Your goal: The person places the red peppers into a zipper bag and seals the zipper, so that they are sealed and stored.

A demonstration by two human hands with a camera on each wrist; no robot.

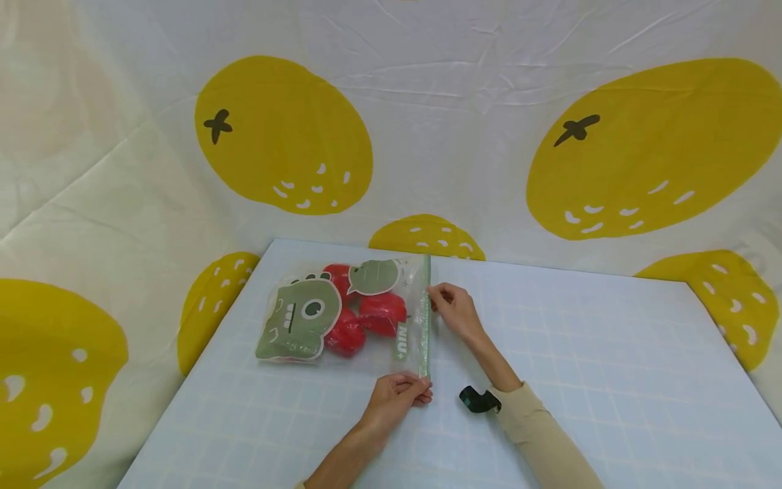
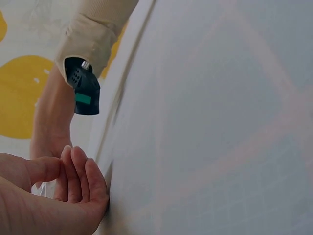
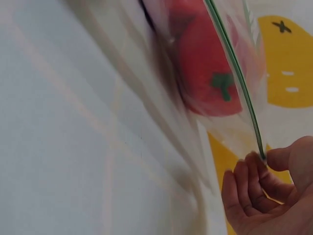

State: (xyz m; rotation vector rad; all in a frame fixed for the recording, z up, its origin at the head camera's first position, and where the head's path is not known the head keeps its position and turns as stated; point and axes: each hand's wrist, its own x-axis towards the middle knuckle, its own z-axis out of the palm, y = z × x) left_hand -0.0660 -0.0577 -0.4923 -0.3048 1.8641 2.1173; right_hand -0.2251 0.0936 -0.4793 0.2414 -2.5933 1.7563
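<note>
A clear zip bag [image 1: 381, 356] with a green dinosaur print lies on the table, its green zip strip [image 1: 425, 319] on the right side. Inside are several red, rounded, tomato-like things [image 1: 345, 333]; one shows a green star-shaped top [image 3: 222, 85] in the right wrist view. My left hand [image 1: 394, 401] pinches the strip's near end between thumb and fingers. Farther along, my right hand [image 1: 455, 309] pinches the same edge, thumb against fingertips, as the right wrist view shows. The left wrist view shows little of the bag beyond my fingers [image 2: 80, 176].
The table [image 1: 580, 353] has a pale blue grid cover. A white cloth [image 1: 440, 149] printed with yellow fruit hangs behind and beside it. A black device [image 1: 478, 399] sits at the right sleeve's cuff.
</note>
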